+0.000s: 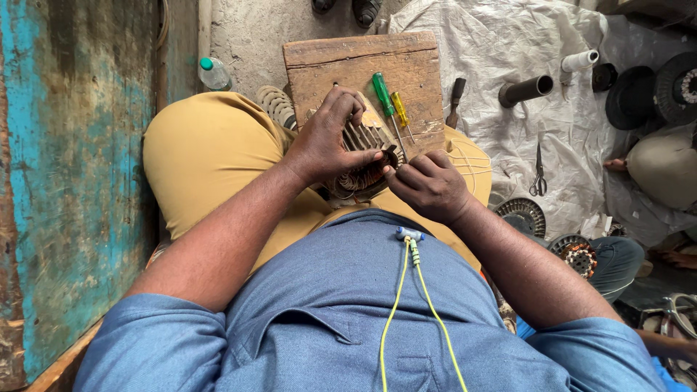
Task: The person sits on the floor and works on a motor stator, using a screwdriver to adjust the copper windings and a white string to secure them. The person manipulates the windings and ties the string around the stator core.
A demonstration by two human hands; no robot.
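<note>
Looking down past our blue shirt and the yellow-green cord (421, 290) hanging at our chest, we see both hands meeting over our lap. Our right hand (428, 185) is curled narrow, fingertips pinched at the edge of the round, slotted metal motor stator with copper-coloured windings (361, 163); whether they grip a wire or a slip of insulation we cannot tell. Our left hand (327, 138) wraps over the top of the stator and steadies it against our knee, fingers spread across the slots.

We judge the main risk to be the thin winding wire: a hard tug from the pinching fingers could kink or scrape it on a slot edge, and the metal edges could nick a fingertip. The stator is propped rather than clamped, so a slip of the left hand might roll it off the knee.

Just beyond, the worn wooden stool (341, 62) carries a green-handled screwdriver (383, 94) and a yellow-handled screwdriver (400, 109), near enough that an elbow could knock them. Farther right, black scissors (538, 174) lie on the grey plastic sheet (494, 43).
</note>
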